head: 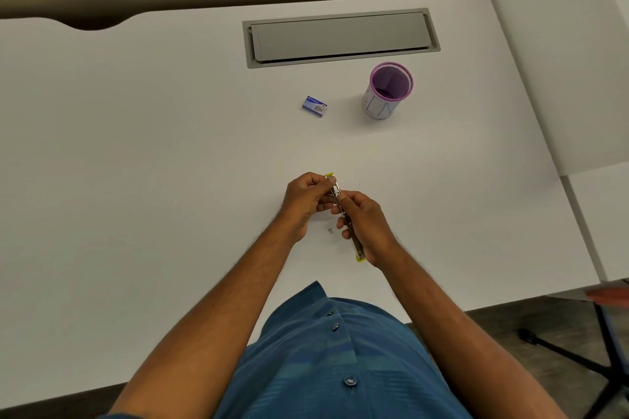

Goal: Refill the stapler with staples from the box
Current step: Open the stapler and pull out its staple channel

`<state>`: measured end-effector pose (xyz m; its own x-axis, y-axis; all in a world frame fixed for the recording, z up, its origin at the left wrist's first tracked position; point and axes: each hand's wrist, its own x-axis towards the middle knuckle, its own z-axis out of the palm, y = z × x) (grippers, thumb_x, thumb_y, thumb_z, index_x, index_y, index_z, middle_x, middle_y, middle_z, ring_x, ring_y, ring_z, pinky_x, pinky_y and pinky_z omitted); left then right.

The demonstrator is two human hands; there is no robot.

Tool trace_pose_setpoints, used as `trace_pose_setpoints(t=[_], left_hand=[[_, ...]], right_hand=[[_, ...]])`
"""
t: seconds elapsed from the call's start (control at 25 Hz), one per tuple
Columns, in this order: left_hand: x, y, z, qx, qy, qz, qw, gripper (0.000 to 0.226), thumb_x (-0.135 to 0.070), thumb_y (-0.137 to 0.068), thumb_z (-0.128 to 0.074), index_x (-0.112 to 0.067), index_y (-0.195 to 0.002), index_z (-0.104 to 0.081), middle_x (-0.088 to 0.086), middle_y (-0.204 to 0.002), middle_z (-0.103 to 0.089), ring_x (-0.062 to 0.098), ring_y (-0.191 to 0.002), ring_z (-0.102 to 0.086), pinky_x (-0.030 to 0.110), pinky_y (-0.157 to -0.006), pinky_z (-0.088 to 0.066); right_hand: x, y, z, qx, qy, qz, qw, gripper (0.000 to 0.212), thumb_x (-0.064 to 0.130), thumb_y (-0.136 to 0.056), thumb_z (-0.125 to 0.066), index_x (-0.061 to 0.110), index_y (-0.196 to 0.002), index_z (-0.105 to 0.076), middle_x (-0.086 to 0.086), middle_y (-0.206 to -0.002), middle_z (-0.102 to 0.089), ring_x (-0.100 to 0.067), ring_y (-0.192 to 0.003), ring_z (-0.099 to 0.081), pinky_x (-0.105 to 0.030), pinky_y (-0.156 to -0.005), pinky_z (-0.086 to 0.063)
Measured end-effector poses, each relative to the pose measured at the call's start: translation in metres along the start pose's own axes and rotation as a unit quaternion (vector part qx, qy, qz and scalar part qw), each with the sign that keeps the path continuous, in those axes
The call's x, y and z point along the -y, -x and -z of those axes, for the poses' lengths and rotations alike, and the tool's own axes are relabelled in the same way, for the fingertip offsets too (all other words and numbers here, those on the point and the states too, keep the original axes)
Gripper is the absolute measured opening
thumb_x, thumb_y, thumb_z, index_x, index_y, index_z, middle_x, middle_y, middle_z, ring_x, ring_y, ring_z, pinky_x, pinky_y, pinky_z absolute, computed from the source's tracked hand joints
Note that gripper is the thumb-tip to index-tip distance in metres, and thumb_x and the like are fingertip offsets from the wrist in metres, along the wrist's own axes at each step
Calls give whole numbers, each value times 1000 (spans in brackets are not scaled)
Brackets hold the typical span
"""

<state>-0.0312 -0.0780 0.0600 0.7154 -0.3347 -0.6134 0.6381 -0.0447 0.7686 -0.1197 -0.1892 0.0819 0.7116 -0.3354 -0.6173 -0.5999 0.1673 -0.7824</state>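
Note:
A yellow stapler with its metal channel exposed is held just above the white table, swung open lengthwise. My left hand grips its far end, where a yellow tip shows. My right hand holds the near part, whose yellow end sticks out below the palm. Whether staples lie in the channel is too small to tell. A tiny loose piece of staples lies on the table between my hands. The small blue staple box sits closed farther back, well apart from both hands.
A purple mesh pen cup stands to the right of the box. A grey cable hatch is set into the white table at the back. A second table adjoins on the right, with a chair base on the floor below.

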Motion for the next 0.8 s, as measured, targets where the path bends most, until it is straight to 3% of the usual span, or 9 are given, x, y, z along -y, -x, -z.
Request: trace_pose_setpoints(t=[0.28,0.4,0.6,0.72,0.8], left_hand=[[-1,-2,1,-19,4,8,1000,24,-30,-94,-69,-7,-100,-70,12,-92,-76,21,-79,-72,38,-80,-61],[-7,-7,7,-57,5,9,998,28,-33,-94,-68,-7,-104,-71,9,-95,-75,19,-80,-71,32,-75,-60],[-18,-20,28,-141,5,10,990,30,-33,-93,-69,-4,-101,-72,9,-88,-73,18,-75,-68,29,-66,-60],[-19,-28,38,-179,-31,0,983,25,-30,-92,-70,-5,-96,-73,11,-87,-73,22,-74,-67,32,-62,-59],[-18,-32,41,-202,-77,-11,976,24,-29,-92,-70,-5,-94,-74,14,-90,-74,25,-77,-67,41,-70,-63]], right_hand=[[0,-2,-1,-17,48,17,999,30,39,-103,-52,18,-121,-63,-3,-102,-73,-15,-74,-69,-22,-60,-55],[1,0,-2,-6,63,11,998,30,33,-101,-58,17,-126,-57,-4,-107,-68,-18,-82,-73,-23,-65,-59],[-6,5,-22,26,103,43,993,31,21,-95,-68,22,-119,-50,-1,-105,-64,-15,-75,-73,-20,-61,-57],[-15,7,-39,35,175,72,981,32,25,-92,-72,25,-114,-48,5,-102,-62,-15,-75,-71,-22,-65,-59],[-21,8,-47,31,250,104,962,35,31,-90,-73,28,-111,-46,10,-98,-59,-10,-75,-65,-21,-65,-54]])
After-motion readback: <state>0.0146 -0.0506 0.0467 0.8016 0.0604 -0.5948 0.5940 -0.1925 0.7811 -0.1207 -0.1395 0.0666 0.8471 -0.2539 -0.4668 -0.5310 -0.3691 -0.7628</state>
